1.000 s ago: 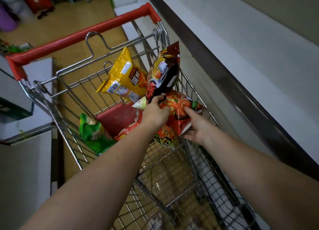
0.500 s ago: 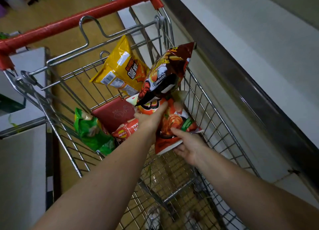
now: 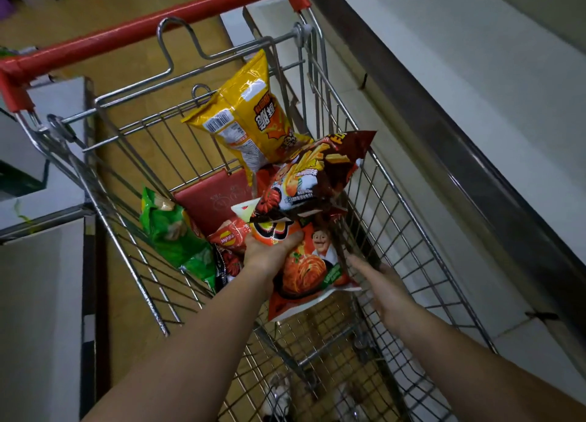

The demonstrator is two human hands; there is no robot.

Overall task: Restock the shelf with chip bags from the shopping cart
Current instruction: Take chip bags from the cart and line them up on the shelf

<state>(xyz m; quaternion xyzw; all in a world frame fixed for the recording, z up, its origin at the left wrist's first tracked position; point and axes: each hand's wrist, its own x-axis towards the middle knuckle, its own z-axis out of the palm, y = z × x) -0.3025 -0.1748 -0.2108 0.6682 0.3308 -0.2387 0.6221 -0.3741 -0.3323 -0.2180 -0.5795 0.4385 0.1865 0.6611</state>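
The wire shopping cart [image 3: 396, 199] with a red handle stands below me. My left hand [image 3: 269, 247] grips the top of an orange chip bag [image 3: 304, 272], thumb on its front. A dark brown chip bag [image 3: 317, 174] rises just above that hand, touching the orange one. My right hand [image 3: 377, 282] lies at the orange bag's right edge with its fingers fairly straight, their tips partly hidden behind the bag. At the cart's far end leans a yellow chip bag [image 3: 247, 126]. A green bag [image 3: 177, 241] and a red bag [image 3: 228, 236] lie at the left.
A red seat flap [image 3: 215, 196] lies behind the bags. To the right runs a long white shelf [image 3: 475, 88] edged by a dark rail [image 3: 444, 136]. White shelving [image 3: 41, 263] stands close on the left. Wooden floor shows beyond the handle.
The orange and dark bags have come lower and nearer to me in my left hand. My right hand slid from the orange bag's lower edge to its right side.
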